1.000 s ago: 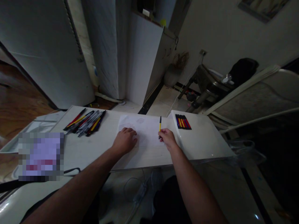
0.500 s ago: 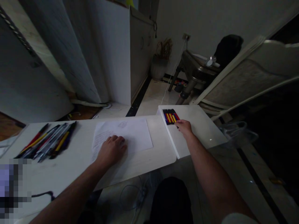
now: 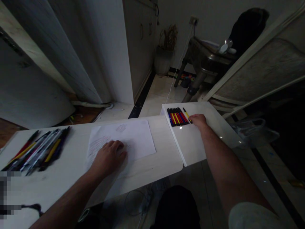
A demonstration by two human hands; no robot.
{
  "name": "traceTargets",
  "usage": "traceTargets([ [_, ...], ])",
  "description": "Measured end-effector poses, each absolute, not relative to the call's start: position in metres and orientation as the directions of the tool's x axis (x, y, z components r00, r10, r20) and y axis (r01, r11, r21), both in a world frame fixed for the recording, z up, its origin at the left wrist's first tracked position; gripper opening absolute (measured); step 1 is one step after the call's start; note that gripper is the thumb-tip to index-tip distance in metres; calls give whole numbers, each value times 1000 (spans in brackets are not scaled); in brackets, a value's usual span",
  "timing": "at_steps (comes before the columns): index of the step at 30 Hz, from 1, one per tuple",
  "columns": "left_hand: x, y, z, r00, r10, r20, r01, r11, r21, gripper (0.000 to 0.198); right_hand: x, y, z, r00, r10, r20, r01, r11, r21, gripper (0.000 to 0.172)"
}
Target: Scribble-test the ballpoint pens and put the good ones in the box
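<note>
My right hand (image 3: 198, 119) pinches the lower end of a yellow pen (image 3: 186, 114) with black ends, on the white box-like surface at the right. Just left of it lies a row of pens (image 3: 176, 117), side by side, in blue, red and yellow with black tips. My left hand (image 3: 111, 155) rests on a sheet of paper (image 3: 140, 136), fingers loosely bent and thumb apart, with nothing visible in it. Handwritten lines and a scribbled patch mark the paper. A loose pile of pens (image 3: 45, 148), red, yellow, clear and dark, lies at the left.
The long white table (image 3: 164, 136) meets the slightly higher white surface (image 3: 207, 140) at the right. Behind them stand a cabinet (image 3: 140, 54), a potted plant (image 3: 164, 58) and a dark metal-legged table (image 3: 200, 60). A chair (image 3: 257, 76) and clear plastic bag (image 3: 254, 132) are on the right.
My right hand has moved right, away from the row, and the yellow pen now lies apart from the others. My left hand stays on the paper. The view has shifted slightly.
</note>
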State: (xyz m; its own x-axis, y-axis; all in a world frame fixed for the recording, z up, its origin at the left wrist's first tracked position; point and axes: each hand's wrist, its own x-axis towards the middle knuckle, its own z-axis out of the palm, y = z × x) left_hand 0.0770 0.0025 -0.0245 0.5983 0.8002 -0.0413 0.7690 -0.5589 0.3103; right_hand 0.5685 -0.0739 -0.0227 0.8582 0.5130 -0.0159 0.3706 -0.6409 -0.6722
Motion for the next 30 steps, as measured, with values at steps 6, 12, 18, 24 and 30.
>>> traceTargets([
  [6, 77, 2, -24, 591, 805, -52, 774, -547, 319, 30, 570, -73, -27, 839, 544, -10, 405, -636, -657, 16],
  [12, 77, 1, -25, 595, 803, -31, 769, -557, 315, 30, 561, -69, -23, 825, 564, -1, 429, -628, -650, 17],
  [18, 78, 0, -23, 581, 812, -42, 777, -539, 325, 30, 555, -71, -19, 816, 579, -11, 433, -623, -652, 20],
  [24, 78, -1, -19, 583, 811, -56, 776, -535, 334, 30, 556, -71, -18, 798, 603, -3, 453, -602, -657, 20],
  [30, 79, -2, -17, 576, 815, -68, 781, -524, 341, 28, 557, -71, -21, 788, 616, 9, 466, -587, -662, 20],
])
